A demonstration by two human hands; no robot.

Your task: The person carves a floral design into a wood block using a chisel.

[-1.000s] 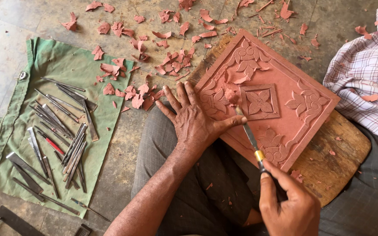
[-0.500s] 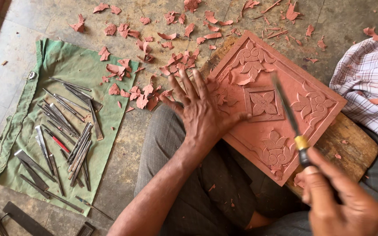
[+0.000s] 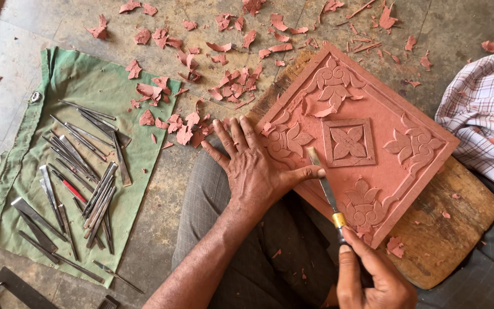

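A square terracotta-red slab carved with leaves and a central flower lies tilted on a wooden board over my lap. My left hand rests flat on the slab's near left edge, fingers spread, thumb out toward the blade. My right hand grips a chisel with a brass ferrule, its steel tip touching the slab just left of the centre square, beside my left thumb.
A green cloth on the concrete floor at the left holds several metal chisels. Red chips are scattered beyond the slab. A checked cloth lies at the right edge.
My right hand lifted the chisel away to the right over the slab, then brought it back so its tip again sits by my left thumb. My left hand stayed on the slab.
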